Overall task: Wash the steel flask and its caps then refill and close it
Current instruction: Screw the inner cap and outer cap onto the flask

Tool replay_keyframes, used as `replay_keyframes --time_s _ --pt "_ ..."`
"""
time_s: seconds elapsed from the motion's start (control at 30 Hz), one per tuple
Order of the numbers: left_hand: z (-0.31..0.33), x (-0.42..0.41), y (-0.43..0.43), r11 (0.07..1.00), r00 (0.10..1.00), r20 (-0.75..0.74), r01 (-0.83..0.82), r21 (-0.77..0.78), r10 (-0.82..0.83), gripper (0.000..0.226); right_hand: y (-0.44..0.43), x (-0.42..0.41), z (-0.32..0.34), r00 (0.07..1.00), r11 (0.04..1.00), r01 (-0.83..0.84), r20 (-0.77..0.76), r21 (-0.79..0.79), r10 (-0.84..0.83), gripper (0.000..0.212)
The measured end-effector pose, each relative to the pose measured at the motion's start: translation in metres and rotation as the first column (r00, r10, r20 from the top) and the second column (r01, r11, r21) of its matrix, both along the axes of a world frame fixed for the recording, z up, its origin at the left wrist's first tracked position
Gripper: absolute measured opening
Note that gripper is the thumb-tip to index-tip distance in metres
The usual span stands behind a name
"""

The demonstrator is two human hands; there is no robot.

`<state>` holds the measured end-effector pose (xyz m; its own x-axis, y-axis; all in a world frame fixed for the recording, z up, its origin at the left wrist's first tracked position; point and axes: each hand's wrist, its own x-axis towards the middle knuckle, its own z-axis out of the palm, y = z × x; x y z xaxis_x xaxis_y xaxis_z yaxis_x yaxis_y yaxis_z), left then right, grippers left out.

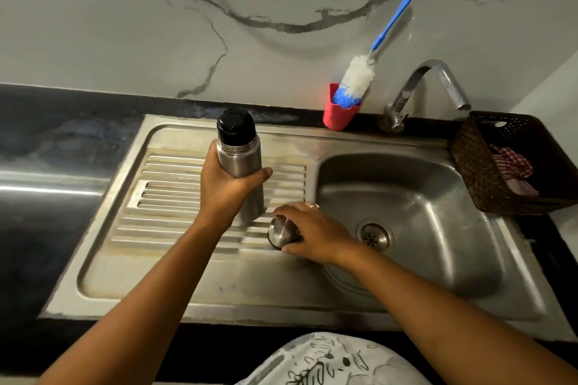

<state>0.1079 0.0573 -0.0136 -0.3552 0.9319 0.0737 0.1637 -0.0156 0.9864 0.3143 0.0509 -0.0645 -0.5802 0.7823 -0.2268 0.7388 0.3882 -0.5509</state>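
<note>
— Count, please.
— One flask (248,166), upright over the drainboard (162,184), toward its right edge. Two caps: a black cap (234,128) seated on the flask's top, and a steel cap (279,232) at the drainboard's right edge, just beside the basin (413,197). One brush (358,75), one cup (336,117), one basket (469,166), one tap (433,81).
— Grips?
— Left grip (226,189) wrapped round the flask's middle, thumb across the front. Right grip (314,234) curled over the steel cap, fingers behind, thumb in front, grasping it.
— Anything obscured?
— The flask's lower left is behind the left wrist, and its foot blurs into the drainboard, so I cannot tell if it touches. Fingers cover part of the steel cap. The basket is cut off at the right. The flask's inside is not visible.
— Containers?
— Cup, red, on the bench (47,222) at the sink's back edge, left of the tap: holds the brush head down, blue handle leaning on the wall. Basket, dark weave, on the bench by the sink's back right corner: holds a red-checked cloth (513,162).
</note>
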Motion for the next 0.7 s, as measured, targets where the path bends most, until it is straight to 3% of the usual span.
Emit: replay_keyframes --time_s 0.13,0.27,0.43,0.53,0.7 --pt "-0.003 0.01 0.002 0.999 0.999 -0.012 0.042 -0.003 -0.042 0.071 0.014 0.018 0.019 0.959 0.986 0.151 -0.232 -0.074 -0.165 0.065" --pt "-0.003 0.029 0.005 0.993 0.993 -0.005 0.119 -0.01 -0.12 0.071 0.032 0.047 0.06 0.782 0.931 0.323 -0.507 -0.168 -0.363 0.066" --pt "-0.007 0.059 0.008 0.969 0.969 -0.008 0.246 -0.008 -0.246 0.069 0.036 0.074 0.147 0.691 0.928 0.363 -0.642 -0.091 -0.333 0.068" --pt "-0.004 0.077 0.007 0.948 0.948 -0.028 0.318 -0.002 -0.318 0.069 0.031 0.08 0.184 0.741 0.954 0.3 -0.631 0.005 -0.23 0.067" --pt "0.006 0.099 0.006 0.898 0.896 -0.076 0.44 0.024 -0.437 0.076 0.032 0.084 0.209 0.898 0.984 0.16 -0.426 0.083 -0.11 0.069"
